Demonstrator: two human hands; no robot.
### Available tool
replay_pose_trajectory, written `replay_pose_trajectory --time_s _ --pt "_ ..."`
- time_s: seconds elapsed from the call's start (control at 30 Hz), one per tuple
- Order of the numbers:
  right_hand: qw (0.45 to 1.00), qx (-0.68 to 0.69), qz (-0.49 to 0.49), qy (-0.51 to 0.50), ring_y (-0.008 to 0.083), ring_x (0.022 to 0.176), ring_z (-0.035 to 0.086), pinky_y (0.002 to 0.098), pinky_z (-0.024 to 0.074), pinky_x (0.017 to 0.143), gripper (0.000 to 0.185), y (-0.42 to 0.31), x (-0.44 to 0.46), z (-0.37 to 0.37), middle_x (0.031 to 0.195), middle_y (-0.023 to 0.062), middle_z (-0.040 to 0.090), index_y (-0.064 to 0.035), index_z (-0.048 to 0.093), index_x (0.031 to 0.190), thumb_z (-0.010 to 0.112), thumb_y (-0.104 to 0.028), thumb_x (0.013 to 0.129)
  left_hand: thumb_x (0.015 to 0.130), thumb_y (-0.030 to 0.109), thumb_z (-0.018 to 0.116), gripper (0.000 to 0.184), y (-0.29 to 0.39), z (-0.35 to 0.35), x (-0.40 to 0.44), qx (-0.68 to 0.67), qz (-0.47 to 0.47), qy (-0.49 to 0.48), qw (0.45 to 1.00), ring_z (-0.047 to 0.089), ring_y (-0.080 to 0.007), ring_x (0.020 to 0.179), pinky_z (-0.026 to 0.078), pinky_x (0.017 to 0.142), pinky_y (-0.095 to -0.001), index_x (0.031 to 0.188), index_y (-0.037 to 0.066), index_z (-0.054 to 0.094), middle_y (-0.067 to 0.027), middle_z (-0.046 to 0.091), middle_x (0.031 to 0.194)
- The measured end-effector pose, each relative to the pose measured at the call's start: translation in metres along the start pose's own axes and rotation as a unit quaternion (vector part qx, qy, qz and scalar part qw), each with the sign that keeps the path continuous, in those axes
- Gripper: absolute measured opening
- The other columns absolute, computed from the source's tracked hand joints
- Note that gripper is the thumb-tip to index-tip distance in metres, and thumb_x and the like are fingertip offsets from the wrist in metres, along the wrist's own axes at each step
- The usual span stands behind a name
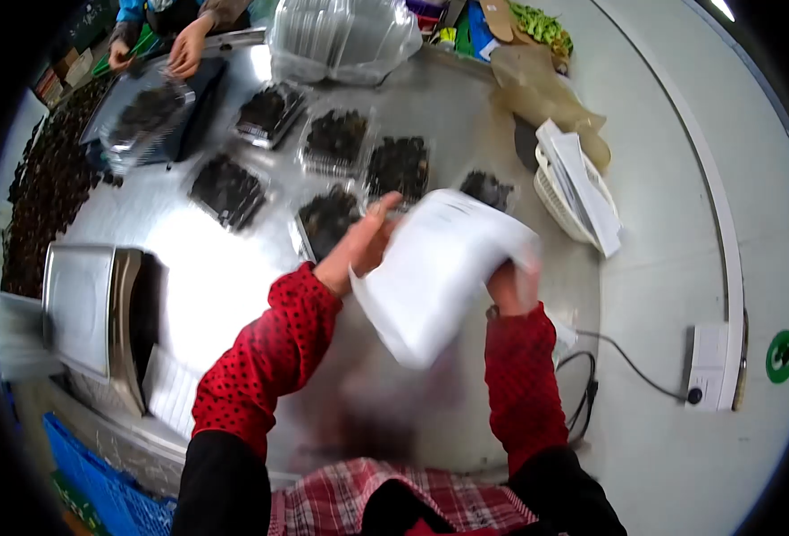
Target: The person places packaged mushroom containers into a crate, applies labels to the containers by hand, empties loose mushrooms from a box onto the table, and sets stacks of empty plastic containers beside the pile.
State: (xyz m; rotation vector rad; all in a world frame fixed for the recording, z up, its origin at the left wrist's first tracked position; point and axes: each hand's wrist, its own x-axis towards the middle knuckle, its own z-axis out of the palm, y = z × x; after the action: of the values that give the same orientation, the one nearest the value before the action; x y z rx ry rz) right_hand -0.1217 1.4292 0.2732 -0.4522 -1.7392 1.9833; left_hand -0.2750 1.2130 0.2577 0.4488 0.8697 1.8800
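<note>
A white sheet of paper (448, 268), blurred by motion and bent at its right side, is up in front of me over the steel table. My right hand (515, 284) is closed on its right edge, with part of the fingers behind the sheet. At the left edge, my left hand (363, 239) pinches the paper, its fingertips reaching up along the side and its thumb hidden. Just beyond the sheet are clear plastic boxes of dark, lumpy pieces, including one box (327, 219) close to my left hand and another (398, 168) behind it.
Stacked clear containers (341, 40) stand at the back. A white basket (573, 192) with papers sits right. Scales (91, 313) stand left, near a dark loose heap (59, 179). Another person's hands (187, 49) work over a box at the far left. A cable (631, 362) runs right.
</note>
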Motion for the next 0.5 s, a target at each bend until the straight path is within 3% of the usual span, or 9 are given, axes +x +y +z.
replay_pose_trajectory --time_s 0.03,0.07,0.1,0.17,0.2,0.3,0.4,0.43,0.5 --pt "0.996 0.053 0.064 0.006 0.0109 0.067 0.055 0.0248 0.0453 0.064 0.009 -0.021 -0.016 0.024 0.077 0.0022 0.058 -0.0019 0.057 0.082 0.055 -0.010 0.086 0.095 0.059 0.043 0.079 -0.010 0.011 -0.028 -0.038 -0.010 -0.043 0.998 0.037 -0.0318 0.135 0.043 0.100 -0.0554 0.153 0.012 0.017 -0.0137 0.033 0.150" --pt "0.993 -0.118 0.028 0.006 0.0062 0.063 0.049 0.0209 0.0408 0.061 0.012 -0.004 -0.030 0.016 0.072 -0.0023 0.053 -0.0036 0.054 0.075 0.056 -0.006 0.086 0.095 0.061 0.041 0.079 -0.017 0.021 -0.054 -0.077 -0.017 -0.083 0.993 0.039 -0.0305 0.134 0.045 0.098 -0.0568 0.154 0.014 0.017 -0.0124 0.034 0.149" --pt "0.988 -0.153 0.023 -0.001 0.0035 0.065 0.043 0.0207 0.0377 0.061 0.013 -0.006 -0.050 0.023 0.072 -0.0041 0.048 -0.0035 0.053 0.074 0.061 -0.002 0.083 0.095 0.061 0.041 0.079 -0.022 0.031 -0.084 -0.080 -0.020 -0.072 0.994 0.039 -0.0305 0.134 0.045 0.098 -0.0568 0.154 0.014 0.017 -0.0124 0.034 0.149" --pt "0.989 -0.144 0.008 -0.017 0.0036 0.066 0.044 0.0209 0.0384 0.062 0.012 -0.015 -0.087 0.049 0.074 -0.0038 0.049 -0.0031 0.053 0.075 0.062 0.000 0.083 0.094 0.048 0.055 0.077 -0.027 0.053 -0.133 -0.143 0.010 -0.013 0.990 0.043 -0.0285 0.131 0.048 0.094 -0.0586 0.153 0.014 0.019 -0.0096 0.037 0.147" --pt "0.990 -0.139 -0.013 -0.026 0.0037 0.068 0.045 0.0210 0.0391 0.062 0.012 -0.019 -0.106 0.060 0.076 -0.0035 0.051 -0.0026 0.053 0.076 0.062 0.002 0.083 0.086 0.025 0.071 0.088 -0.036 0.056 -0.157 -0.008 0.064 0.021 0.998 0.046 -0.0268 0.128 0.048 0.097 -0.0528 0.154 0.014 0.017 -0.0114 0.036 0.148" --pt "0.990 -0.104 -0.011 -0.095 0.0057 0.077 0.053 0.0212 0.0430 0.068 0.015 -0.008 -0.154 0.092 0.085 -0.0010 0.057 -0.0023 0.055 0.093 0.061 0.007 0.083 0.066 0.001 0.082 0.116 -0.036 0.078 -0.219 0.081 0.086 0.121 0.986 0.049 -0.0249 0.124 0.046 0.097 -0.0359 0.155 0.014 0.008 -0.0193 0.028 0.153" --pt "0.986 -0.035 0.004 -0.165 0.0085 0.085 0.059 0.0238 0.0484 0.074 0.023 0.008 -0.203 0.138 0.094 0.0024 0.061 -0.0033 0.055 0.104 0.060 0.009 0.085 0.067 0.009 0.084 0.114 -0.042 0.082 -0.271 0.189 0.166 0.175 0.952 0.047 -0.0261 0.126 0.045 0.099 -0.0379 0.154 0.012 0.011 -0.0194 0.028 0.153" --pt "0.981 0.001 0.050 -0.188 0.0094 0.085 0.060 0.0242 0.0495 0.076 0.018 0.008 -0.219 0.159 0.094 0.0030 0.062 -0.0038 0.055 0.105 0.059 0.003 0.089 0.066 0.014 0.086 0.114 -0.047 0.076 -0.288 0.311 0.196 0.196 0.909 0.045 -0.0280 0.128 0.044 0.100 -0.0388 0.154 0.010 0.014 -0.0193 0.029 0.152" --pt "0.938 0.146 0.202 -0.240 0.0128 0.088 0.061 0.0270 0.0512 0.080 0.016 0.001 -0.248 0.192 0.098 0.0050 0.062 -0.0046 0.055 0.109 0.053 -0.013 0.096 0.065 0.016 0.086 0.116 -0.040 0.081 -0.319 0.323 0.153 0.224 0.907 0.043 -0.0290 0.130 0.044 0.101 -0.0388 0.154 0.011 0.012 -0.0191 0.029 0.151"
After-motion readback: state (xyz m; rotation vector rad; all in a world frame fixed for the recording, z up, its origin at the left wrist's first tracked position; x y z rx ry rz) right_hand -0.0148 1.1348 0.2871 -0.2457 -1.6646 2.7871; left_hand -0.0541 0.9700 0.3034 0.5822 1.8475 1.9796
